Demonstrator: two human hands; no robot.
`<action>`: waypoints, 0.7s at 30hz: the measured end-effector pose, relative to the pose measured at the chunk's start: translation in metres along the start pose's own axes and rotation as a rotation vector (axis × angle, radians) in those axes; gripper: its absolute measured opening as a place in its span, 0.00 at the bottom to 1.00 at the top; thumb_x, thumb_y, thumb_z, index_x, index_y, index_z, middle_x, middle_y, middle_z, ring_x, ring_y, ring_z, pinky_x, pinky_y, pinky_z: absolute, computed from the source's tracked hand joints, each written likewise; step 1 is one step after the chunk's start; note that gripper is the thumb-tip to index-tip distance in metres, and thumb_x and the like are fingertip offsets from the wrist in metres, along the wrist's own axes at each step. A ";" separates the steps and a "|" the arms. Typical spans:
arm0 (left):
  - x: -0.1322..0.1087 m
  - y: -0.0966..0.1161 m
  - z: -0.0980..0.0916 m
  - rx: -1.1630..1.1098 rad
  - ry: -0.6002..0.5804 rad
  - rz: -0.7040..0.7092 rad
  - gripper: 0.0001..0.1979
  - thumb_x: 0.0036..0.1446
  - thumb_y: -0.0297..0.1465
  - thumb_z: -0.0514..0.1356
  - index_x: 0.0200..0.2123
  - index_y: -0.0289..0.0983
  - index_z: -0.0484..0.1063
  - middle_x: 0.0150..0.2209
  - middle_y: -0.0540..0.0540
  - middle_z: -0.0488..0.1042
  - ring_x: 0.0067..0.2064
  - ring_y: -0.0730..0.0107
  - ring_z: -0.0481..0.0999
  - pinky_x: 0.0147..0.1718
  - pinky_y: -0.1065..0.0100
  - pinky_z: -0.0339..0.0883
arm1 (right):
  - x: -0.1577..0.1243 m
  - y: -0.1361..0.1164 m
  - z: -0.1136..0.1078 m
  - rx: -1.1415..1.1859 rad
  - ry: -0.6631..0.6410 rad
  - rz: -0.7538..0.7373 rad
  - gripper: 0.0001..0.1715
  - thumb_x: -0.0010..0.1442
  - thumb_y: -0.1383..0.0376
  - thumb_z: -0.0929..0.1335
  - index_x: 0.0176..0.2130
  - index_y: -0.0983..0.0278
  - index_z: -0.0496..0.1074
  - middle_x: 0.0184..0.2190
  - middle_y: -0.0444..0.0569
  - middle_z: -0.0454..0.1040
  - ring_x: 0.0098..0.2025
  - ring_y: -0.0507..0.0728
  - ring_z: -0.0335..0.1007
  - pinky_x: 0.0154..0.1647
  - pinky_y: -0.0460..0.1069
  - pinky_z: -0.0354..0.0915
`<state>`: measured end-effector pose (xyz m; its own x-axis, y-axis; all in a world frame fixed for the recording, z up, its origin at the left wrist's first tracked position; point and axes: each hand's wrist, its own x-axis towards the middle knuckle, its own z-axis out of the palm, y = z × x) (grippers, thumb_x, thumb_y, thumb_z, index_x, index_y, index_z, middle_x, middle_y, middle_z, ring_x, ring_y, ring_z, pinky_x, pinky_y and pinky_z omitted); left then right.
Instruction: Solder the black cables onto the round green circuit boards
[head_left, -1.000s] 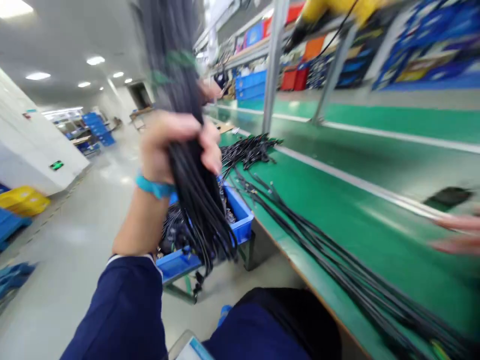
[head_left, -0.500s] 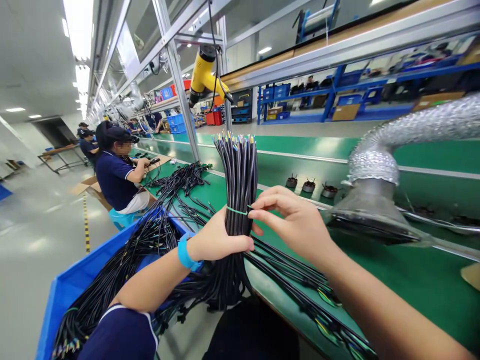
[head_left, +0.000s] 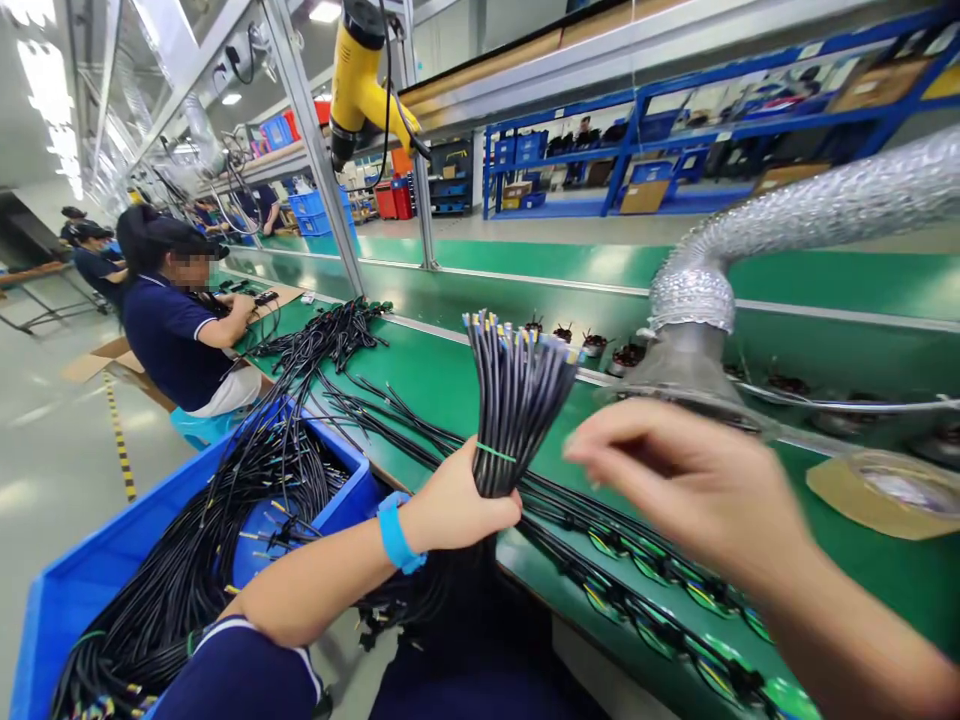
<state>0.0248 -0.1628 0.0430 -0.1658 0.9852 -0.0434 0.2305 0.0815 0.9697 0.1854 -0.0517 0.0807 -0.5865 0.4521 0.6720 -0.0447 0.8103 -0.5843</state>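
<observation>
My left hand (head_left: 457,500) is wrapped round a thick bundle of black cables (head_left: 499,400), just below a green tie (head_left: 496,452). The bundle stands nearly upright and fans out at the top, where coloured wire ends show. Blurred by motion, my right hand (head_left: 675,480) hovers to the right of the bundle, apart from it. Its fingers are curled with the tips close to the thumb, and nothing shows between them. The lower part of the bundle is hidden behind my left hand and forearm.
A blue bin (head_left: 52,590) heaped with black cables stands at left. More cables (head_left: 630,550) lie along the green bench (head_left: 420,370). A duct hood (head_left: 690,370), a tape roll (head_left: 892,485) and a hanging yellow heat gun (head_left: 356,85) are near. A co-worker (head_left: 176,320) sits left.
My right hand has left the green tie and moved right, away from the bundle. The bundle, still in my left hand, now leans and spreads to the right at its top. The view has turned right.
</observation>
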 end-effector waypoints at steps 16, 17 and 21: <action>-0.001 -0.011 0.004 0.019 0.048 0.095 0.17 0.40 0.20 0.56 0.36 0.36 0.59 0.30 0.54 0.62 0.30 0.75 0.61 0.31 0.71 0.60 | -0.013 0.022 0.044 -0.227 -0.290 -0.311 0.08 0.63 0.70 0.59 0.31 0.63 0.60 0.26 0.45 0.64 0.28 0.51 0.61 0.26 0.45 0.60; -0.001 -0.012 0.004 0.021 0.046 0.081 0.17 0.40 0.21 0.56 0.37 0.36 0.59 0.30 0.54 0.62 0.30 0.75 0.61 0.31 0.71 0.61 | -0.011 0.024 0.045 -0.288 -0.271 -0.353 0.07 0.63 0.70 0.59 0.31 0.63 0.59 0.26 0.45 0.64 0.27 0.51 0.60 0.26 0.46 0.59; -0.001 -0.013 0.005 0.029 -0.006 -0.018 0.18 0.41 0.23 0.57 0.39 0.37 0.59 0.29 0.54 0.65 0.29 0.74 0.65 0.29 0.70 0.62 | 0.012 0.038 0.041 -0.524 -0.162 -0.315 0.07 0.61 0.69 0.60 0.30 0.61 0.58 0.25 0.46 0.63 0.25 0.53 0.60 0.24 0.48 0.58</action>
<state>0.0267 -0.1637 0.0290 -0.1648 0.9844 -0.0617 0.2551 0.1030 0.9614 0.1438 -0.0304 0.0480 -0.7265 0.1331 0.6742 0.1427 0.9889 -0.0415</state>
